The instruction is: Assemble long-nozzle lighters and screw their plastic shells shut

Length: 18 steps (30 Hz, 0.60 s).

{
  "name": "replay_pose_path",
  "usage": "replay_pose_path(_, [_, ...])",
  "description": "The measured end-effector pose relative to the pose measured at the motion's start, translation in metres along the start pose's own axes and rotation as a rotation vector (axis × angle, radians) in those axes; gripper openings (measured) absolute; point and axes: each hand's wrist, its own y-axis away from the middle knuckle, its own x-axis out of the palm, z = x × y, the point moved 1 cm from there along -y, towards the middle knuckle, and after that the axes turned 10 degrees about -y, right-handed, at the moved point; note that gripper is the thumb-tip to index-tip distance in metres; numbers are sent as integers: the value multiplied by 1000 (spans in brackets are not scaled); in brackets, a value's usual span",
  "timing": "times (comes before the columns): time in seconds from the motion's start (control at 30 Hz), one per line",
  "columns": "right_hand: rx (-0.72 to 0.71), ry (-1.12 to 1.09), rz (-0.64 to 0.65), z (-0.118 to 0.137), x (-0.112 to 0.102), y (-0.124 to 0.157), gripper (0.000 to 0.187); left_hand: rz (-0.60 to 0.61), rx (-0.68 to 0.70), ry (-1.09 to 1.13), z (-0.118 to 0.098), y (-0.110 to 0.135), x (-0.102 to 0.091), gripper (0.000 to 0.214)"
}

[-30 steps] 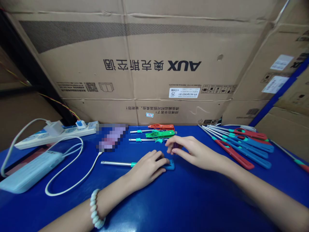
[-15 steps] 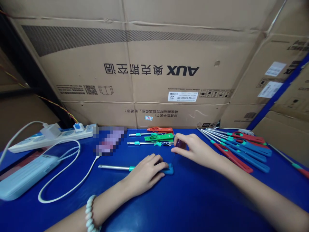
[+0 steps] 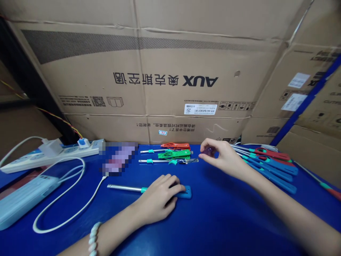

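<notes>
My left hand (image 3: 158, 198) lies curled over the blue handle of a long-nosed lighter (image 3: 149, 190) on the blue table; its metal tube points left. My right hand (image 3: 221, 158) is raised a little above the table at the centre right, fingers pinched on a small purple object (image 3: 207, 150) that I cannot name for sure. Just left of it lie three more lighters: a red one (image 3: 174, 145), a green one (image 3: 176, 154) and a partly dismantled one with a teal collar (image 3: 170, 161).
A heap of red and blue lighters (image 3: 269, 160) lies at the right. A white power strip (image 3: 50, 153), a pale blue power bank (image 3: 23, 197) and a white cable loop (image 3: 66, 209) occupy the left. Large cardboard boxes (image 3: 165, 81) wall the back.
My right hand has lifted from beside the left hand and moved up and to the right with the small purple object. My left hand stays on the blue lighter.
</notes>
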Motion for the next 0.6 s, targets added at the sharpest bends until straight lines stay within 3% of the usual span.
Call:
replay_pose_path(0.23, [-126, -5, 18, 7, 15, 3, 11, -106, 263, -21, -8, 0, -4, 38])
replay_pose_path(0.37, [-96, 29, 184, 9, 42, 12, 23, -345, 375, -63, -10, 4, -8, 31])
replay_pose_path(0.47, [-38, 150, 330, 13, 70, 22, 18, -552, 453, -95, -13, 8, -10, 24])
replay_pose_path(0.6, [-84, 303, 527, 22, 98, 34, 50, -709, 519, -115, -19, 9, -10, 22])
